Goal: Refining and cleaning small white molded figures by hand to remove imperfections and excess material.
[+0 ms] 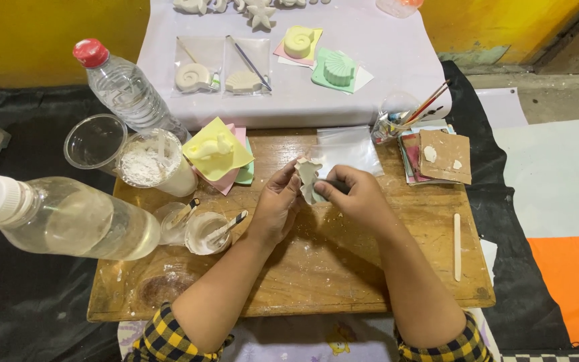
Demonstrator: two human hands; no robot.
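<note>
Over the middle of the wooden counter (343,268), the left hand (275,209) grips a small white plaster figure (307,175) by its edge, while the right hand (356,198) is closed around a dark tool (335,186) pressed against it. A clear plastic bag (347,149) lies just behind them. To the left stand 2 small mixing cups (196,229) with sticks, a cup of white powder (147,163) and a yellow mould (214,149) on coloured sheets. A wooden stick (457,247) lies well to the right, a paintbrush jar (397,115) beyond.
</note>
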